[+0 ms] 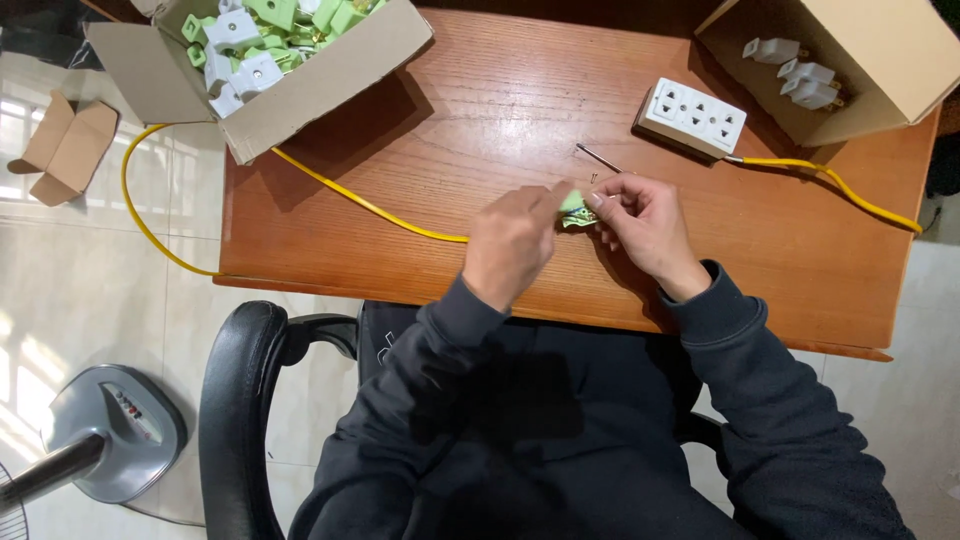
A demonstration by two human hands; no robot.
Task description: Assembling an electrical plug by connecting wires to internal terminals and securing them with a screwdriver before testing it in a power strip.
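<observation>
My left hand (512, 243) and my right hand (645, 222) meet over the middle of the wooden table (480, 110). Between their fingertips they pinch a small green and white plug part (574, 208). A yellow cable (370, 205) runs from under my left hand to the left, off the table edge. My fingers hide most of the part.
A white multi-socket block (692, 117) with a second yellow cable (835, 185) lies at the back right. A thin metal tool (598, 158) lies near it. An open carton of green and white plugs (262, 50) stands back left, another carton with white plugs (840, 60) back right. A fan base (105, 430) is on the floor.
</observation>
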